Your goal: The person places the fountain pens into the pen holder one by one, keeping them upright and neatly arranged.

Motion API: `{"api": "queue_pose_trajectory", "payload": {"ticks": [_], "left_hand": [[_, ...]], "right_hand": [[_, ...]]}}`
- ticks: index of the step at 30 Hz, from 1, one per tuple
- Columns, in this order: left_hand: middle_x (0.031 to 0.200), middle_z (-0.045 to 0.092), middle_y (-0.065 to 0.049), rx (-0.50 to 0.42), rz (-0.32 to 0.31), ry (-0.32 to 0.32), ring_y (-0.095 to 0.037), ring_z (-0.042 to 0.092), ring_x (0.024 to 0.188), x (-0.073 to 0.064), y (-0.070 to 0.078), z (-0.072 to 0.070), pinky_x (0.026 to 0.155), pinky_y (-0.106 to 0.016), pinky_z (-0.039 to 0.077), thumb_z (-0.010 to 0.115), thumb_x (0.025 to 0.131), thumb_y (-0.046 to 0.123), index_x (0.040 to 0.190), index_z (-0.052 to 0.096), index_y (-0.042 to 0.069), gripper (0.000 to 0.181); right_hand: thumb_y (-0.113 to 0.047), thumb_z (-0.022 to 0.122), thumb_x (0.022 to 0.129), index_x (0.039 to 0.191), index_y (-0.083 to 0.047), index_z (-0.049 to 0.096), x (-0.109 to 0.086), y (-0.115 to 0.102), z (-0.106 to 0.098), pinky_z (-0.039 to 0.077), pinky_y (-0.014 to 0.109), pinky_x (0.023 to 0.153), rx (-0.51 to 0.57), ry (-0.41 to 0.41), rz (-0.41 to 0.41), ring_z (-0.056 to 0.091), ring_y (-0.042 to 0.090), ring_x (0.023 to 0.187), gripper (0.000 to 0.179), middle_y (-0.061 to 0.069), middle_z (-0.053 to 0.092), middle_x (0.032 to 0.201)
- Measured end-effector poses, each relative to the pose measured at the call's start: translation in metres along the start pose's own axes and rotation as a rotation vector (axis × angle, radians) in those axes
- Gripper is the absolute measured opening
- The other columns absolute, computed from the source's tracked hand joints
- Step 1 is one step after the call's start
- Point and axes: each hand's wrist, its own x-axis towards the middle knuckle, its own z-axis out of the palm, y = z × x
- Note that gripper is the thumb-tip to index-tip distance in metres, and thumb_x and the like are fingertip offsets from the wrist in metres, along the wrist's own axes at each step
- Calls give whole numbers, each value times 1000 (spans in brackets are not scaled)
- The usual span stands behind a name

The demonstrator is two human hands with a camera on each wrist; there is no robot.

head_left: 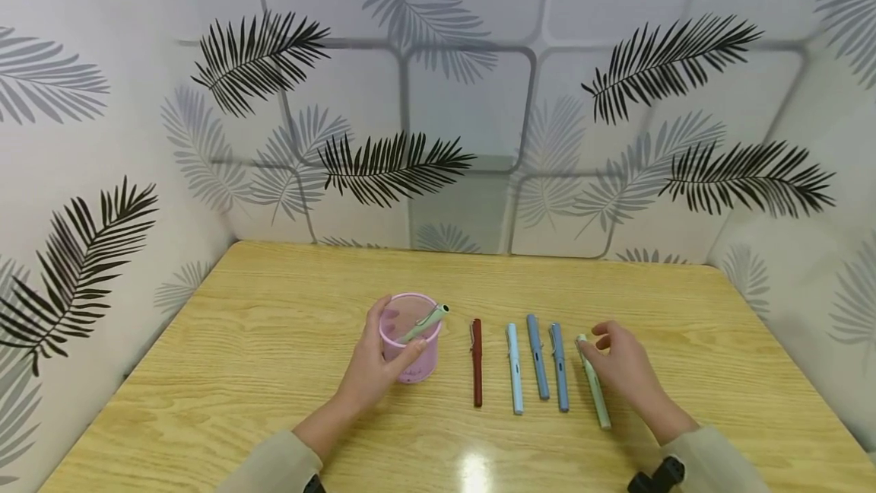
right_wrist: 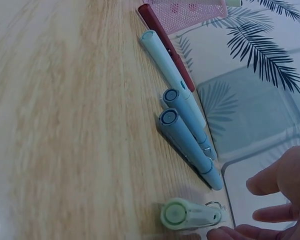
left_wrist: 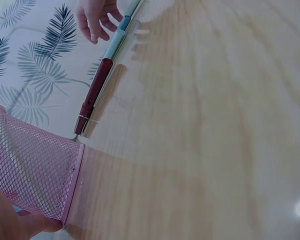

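With fingers and thumb round its side, my left hand (head_left: 372, 362) grips a pink mesh pen holder (head_left: 419, 364), which stands on the table. A light green pen (head_left: 424, 324) leans inside it, cap end above the rim. My right hand (head_left: 626, 365) is at the clip end of another light green pen (head_left: 598, 398) lying on the table. In the right wrist view, its thumb (right_wrist: 264, 184) is apart from the fingers, with nothing pinched between them. Between the hands lie a dark red pen (head_left: 477, 367), a light blue pen (head_left: 515, 371) and two blue pens (head_left: 537, 360).
The wooden table (head_left: 287, 287) stands against a wall (head_left: 465, 204) with a leaf pattern at its far side. The loose pens lie in a row, roughly parallel, to the right of the holder. A bright light reflection (head_left: 474, 470) shows near the front.
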Motion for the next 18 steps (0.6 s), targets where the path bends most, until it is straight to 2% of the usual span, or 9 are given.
{"api": "queue_pose_trajectory", "payload": {"ticks": [1,6,8,13,18], "left_hand": [[136,34,-27,1,2,2,-44,38,123,0,-1,0,94,-54,38,68,85,20,145,18,6,79],[136,36,-21,17,12,25,-40,39,123,5,-29,4,94,-53,38,70,84,27,145,18,16,81],[136,37,-19,18,8,31,-38,40,123,5,-34,5,95,-52,38,71,83,30,145,18,19,82],[134,38,-18,22,15,42,-37,41,122,5,-34,5,95,-52,38,71,82,32,145,20,19,82],[134,38,-17,11,15,39,-36,41,123,6,-33,5,95,-51,38,71,83,31,145,19,18,82]], "right_hand": [[-20,58,91,114,12,49,0,1,0,48,37,60,-10,-9,10,57,30,79,40,25,57,97],[-19,59,90,110,15,48,-1,2,0,46,35,55,-46,-50,46,57,26,71,41,24,59,88],[-19,59,90,110,15,46,-1,4,1,46,35,54,-49,-65,58,57,25,69,41,23,60,87],[-20,59,90,110,16,45,0,5,4,42,32,51,-57,-99,72,52,20,63,44,19,58,81],[-20,61,89,105,15,49,0,5,6,39,31,51,-95,-107,61,48,19,62,40,16,57,79]]}}
